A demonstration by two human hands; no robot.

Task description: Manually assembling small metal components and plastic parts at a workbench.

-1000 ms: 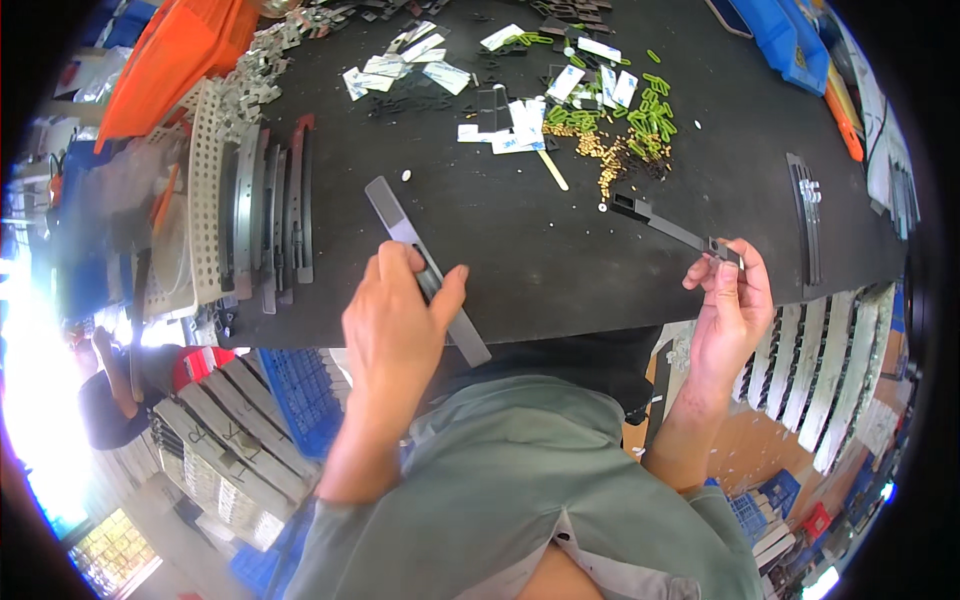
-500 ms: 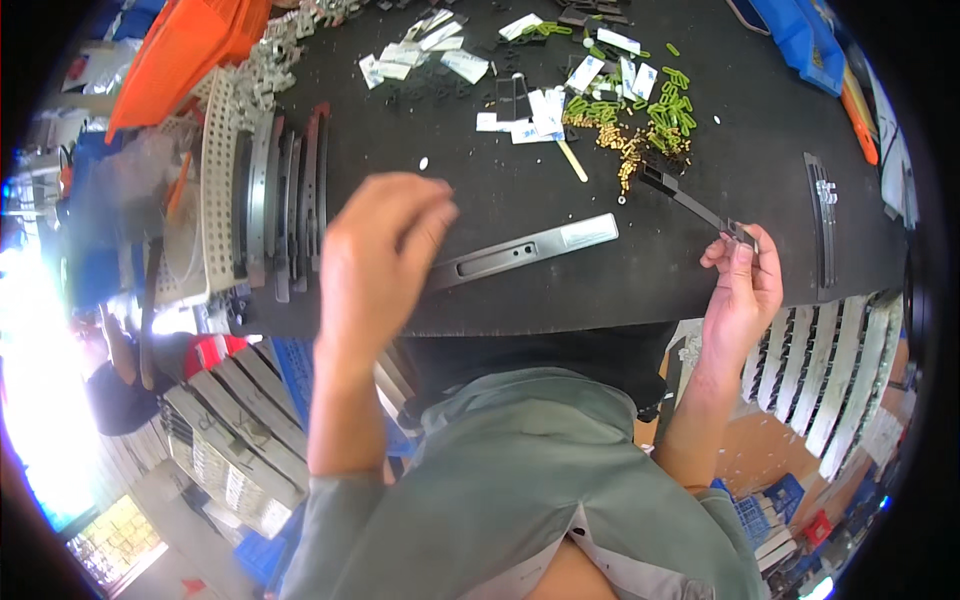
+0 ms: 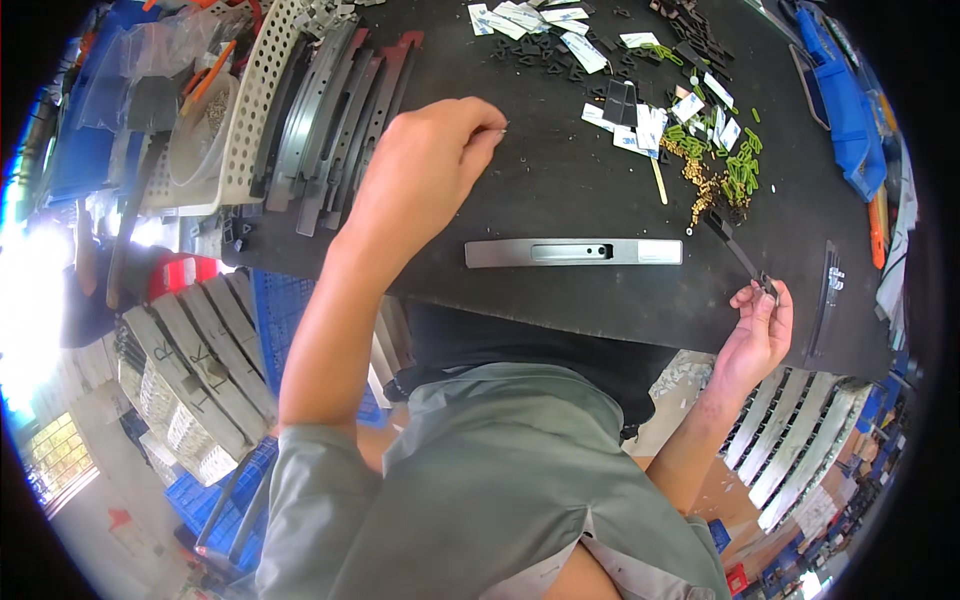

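Over the left part of the black table, my left hand (image 3: 425, 175) is raised with thumb and fingers pinched together. A tiny pale spot shows at its fingertips; what it is, I cannot make out. My right hand (image 3: 762, 330), at the table's near right edge, pinches a narrow dark metal strip (image 3: 743, 257) by its near end. The strip's far end points toward the small brass parts (image 3: 703, 190). Between my hands lies a long grey metal plate (image 3: 510, 253) with a slot, holes and a pale patch at its right end.
Long metal strips (image 3: 322, 120) lie at the left beside a perforated cream basket (image 3: 245, 100). Green oval loops (image 3: 742, 172), white stickers (image 3: 650, 127) and small black parts (image 3: 545, 58) spread across the back. Another dark strip (image 3: 828, 295) and a blue bin (image 3: 835, 110) are at the right.
The view has shifted. My left hand has moved away from the grey plate, uncovering its left end, and the plate now lies straighter across. My right hand keeps the dark strip.
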